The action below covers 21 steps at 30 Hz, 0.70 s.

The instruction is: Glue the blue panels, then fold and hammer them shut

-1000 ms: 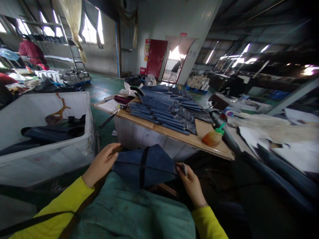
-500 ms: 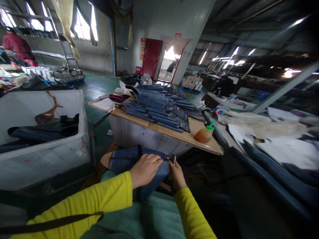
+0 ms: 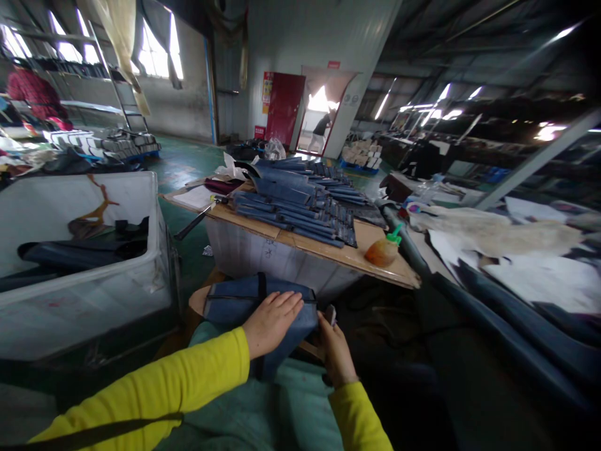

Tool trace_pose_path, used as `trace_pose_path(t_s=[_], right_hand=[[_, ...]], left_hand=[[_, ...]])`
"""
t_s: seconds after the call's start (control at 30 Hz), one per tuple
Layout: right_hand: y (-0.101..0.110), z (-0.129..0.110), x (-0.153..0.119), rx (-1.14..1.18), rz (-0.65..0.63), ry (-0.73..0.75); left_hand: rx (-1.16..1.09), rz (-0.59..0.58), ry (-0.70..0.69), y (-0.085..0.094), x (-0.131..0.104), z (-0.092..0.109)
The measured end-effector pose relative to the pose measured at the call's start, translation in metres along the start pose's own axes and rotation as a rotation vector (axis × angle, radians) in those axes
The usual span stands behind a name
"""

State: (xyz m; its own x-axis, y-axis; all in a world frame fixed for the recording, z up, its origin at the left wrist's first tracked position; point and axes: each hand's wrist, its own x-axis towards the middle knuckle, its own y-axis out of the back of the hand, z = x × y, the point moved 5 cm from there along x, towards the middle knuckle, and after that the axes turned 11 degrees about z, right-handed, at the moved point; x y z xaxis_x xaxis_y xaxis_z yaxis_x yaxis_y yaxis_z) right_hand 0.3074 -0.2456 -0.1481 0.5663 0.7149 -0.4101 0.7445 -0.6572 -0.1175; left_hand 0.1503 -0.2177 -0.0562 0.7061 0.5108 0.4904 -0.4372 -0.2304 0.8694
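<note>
A dark blue, leather-like piece (image 3: 237, 307) with a black band across it lies over my lap. A rounded tan wooden end (image 3: 199, 302) shows past its left side. My left hand (image 3: 273, 321) rests flat on this piece, fingers stretched towards its right edge. Just off that edge, my right hand (image 3: 337, 347) is closed round a small tool (image 3: 331, 314). Only the tool's greyish end stands out above the fingers, so I cannot tell its kind. Green cloth (image 3: 244, 413) covers my lap.
Ahead, a cardboard-topped table (image 3: 323, 250) bears stacked blue pieces (image 3: 295, 200), a hammer (image 3: 197, 219) and a green-capped glue bottle (image 3: 382, 250). A white bin (image 3: 154, 250) stands left; blue rolls (image 3: 507, 338) lie right. People are farther off, one at left, one in the doorway.
My right hand has moved slightly down and away from the blue piece's right edge with the tool. My left hand stays on the piece, nearly unmoved.
</note>
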Motion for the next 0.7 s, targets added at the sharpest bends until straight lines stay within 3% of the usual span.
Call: trace_pose_path(t_s=[0.1, 0.3, 0.5, 0.57, 0.7], right_hand=[[0.001, -0.002, -0.007, -0.003, 0.000, -0.008], [0.004, 0.003, -0.008, -0.006, 0.003, 0.008], [0.004, 0.001, -0.013, -0.119, -0.015, 0.080], [0.007, -0.003, -0.013, -0.195, -0.039, 0.161], [0.020, -0.014, -0.005, -0.399, -0.033, 0.474]], left_hand=[[0.051, -0.008, -0.024, 0.002, -0.001, 0.003], [0.074, -0.070, 0.071, 0.010, 0.018, 0.010], [0.043, -0.103, 0.052, -0.006, 0.032, 0.017], [0.033, -0.095, 0.041, -0.011, 0.032, 0.019], [0.028, -0.072, 0.029, -0.014, 0.028, 0.021]])
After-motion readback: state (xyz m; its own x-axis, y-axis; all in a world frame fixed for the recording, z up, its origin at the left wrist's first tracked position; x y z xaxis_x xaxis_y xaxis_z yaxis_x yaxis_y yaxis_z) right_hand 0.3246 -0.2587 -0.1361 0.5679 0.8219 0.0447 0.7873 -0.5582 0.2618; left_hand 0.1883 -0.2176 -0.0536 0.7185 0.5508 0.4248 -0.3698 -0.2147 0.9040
